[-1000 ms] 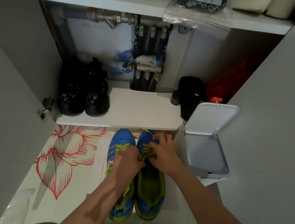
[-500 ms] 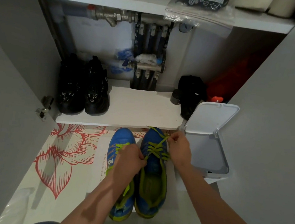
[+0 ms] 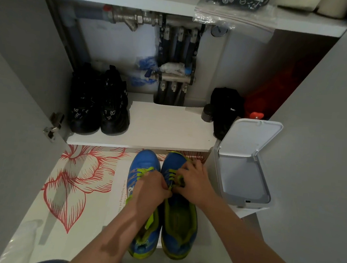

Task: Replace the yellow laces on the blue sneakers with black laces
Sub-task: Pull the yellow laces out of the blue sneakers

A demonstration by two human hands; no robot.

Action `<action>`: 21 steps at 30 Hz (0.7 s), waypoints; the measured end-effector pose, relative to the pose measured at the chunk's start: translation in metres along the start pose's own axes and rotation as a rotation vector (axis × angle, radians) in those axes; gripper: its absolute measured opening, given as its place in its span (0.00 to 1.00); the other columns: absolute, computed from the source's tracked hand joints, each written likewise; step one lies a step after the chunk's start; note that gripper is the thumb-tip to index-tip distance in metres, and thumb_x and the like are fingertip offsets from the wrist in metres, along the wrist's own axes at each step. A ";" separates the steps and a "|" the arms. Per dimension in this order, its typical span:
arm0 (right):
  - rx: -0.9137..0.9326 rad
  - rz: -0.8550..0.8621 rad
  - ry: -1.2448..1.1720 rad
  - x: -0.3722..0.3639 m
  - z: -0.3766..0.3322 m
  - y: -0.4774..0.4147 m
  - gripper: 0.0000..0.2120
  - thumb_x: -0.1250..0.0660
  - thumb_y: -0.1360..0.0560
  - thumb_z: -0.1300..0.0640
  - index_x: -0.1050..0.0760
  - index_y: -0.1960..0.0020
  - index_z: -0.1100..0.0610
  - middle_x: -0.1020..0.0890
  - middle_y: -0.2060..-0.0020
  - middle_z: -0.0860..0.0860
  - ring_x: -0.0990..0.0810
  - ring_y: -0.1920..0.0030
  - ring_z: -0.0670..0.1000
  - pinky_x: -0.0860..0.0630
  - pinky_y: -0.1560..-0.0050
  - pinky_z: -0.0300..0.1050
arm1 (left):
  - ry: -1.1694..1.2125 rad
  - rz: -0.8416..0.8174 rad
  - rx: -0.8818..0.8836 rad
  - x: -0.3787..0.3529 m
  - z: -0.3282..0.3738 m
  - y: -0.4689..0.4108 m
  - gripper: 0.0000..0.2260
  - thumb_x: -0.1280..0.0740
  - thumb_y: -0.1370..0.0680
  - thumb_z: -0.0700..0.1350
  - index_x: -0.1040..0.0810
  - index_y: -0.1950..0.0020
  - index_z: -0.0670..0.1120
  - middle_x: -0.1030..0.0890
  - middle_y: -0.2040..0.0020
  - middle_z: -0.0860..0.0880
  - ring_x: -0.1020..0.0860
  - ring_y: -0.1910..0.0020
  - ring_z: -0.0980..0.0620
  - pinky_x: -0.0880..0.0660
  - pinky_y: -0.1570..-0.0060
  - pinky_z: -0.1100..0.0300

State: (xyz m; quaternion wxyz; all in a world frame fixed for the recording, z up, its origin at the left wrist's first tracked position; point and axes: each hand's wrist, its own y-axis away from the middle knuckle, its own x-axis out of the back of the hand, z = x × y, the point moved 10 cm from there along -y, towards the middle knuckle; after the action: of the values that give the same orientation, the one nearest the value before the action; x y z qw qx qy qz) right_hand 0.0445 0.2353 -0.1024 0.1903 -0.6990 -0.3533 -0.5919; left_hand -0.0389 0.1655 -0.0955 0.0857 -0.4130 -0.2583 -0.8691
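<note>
Two blue sneakers with yellow-green linings stand side by side on the floor, toes pointing away: the left sneaker [image 3: 142,166] and the right sneaker [image 3: 179,218]. Yellow laces [image 3: 172,172] cross the right sneaker's front. My left hand [image 3: 150,190] lies over the gap between the shoes and pinches the lace at the right sneaker's tongue. My right hand [image 3: 195,181] sits on the right sneaker's lacing, fingers curled on the yellow lace. No black laces are visible.
A white bin [image 3: 246,177] with its lid up stands just right of the shoes. A low white shelf [image 3: 158,128] behind holds black boots [image 3: 99,104] and a black bag [image 3: 225,108]. A flower-printed sheet [image 3: 76,177] covers the floor at left. Grey cabinet doors flank both sides.
My right hand, which had pulled a lace end up toward the toe and bin, has come back down onto the right sneaker's lacing. My left hand has stayed in place.
</note>
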 end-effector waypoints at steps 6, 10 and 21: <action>-0.057 -0.044 -0.231 -0.001 0.004 0.000 0.06 0.34 0.25 0.54 0.23 0.51 0.56 0.28 0.46 0.52 0.38 0.40 0.52 0.37 0.38 0.47 | 0.064 -0.032 0.023 -0.005 -0.005 -0.003 0.09 0.31 0.26 0.45 0.17 0.56 0.39 0.16 0.60 0.43 0.22 0.68 0.52 0.22 0.59 0.61; -0.183 -0.149 -0.549 -0.003 0.014 -0.001 0.12 0.41 0.23 0.69 0.34 0.63 0.59 0.32 0.63 0.53 0.31 0.61 0.48 0.33 0.59 0.35 | 0.048 0.018 0.048 -0.001 -0.010 -0.003 0.08 0.33 0.26 0.43 0.17 0.57 0.39 0.16 0.60 0.42 0.17 0.61 0.47 0.21 0.56 0.58; -0.373 0.047 -0.351 0.021 0.054 0.011 0.09 0.39 0.22 0.56 0.24 0.55 0.60 0.24 0.54 0.56 0.24 0.54 0.52 0.29 0.53 0.43 | -0.074 0.231 -0.247 0.006 0.035 -0.011 0.12 0.36 0.23 0.46 0.23 0.39 0.51 0.28 0.41 0.49 0.31 0.40 0.51 0.30 0.44 0.61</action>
State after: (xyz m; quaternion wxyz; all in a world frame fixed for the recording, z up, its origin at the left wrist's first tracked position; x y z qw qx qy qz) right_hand 0.0903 0.2706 -0.0927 0.0076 -0.8220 -0.2492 -0.5120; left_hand -0.0229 0.1930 -0.0770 0.1241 -0.4790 -0.1034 -0.8628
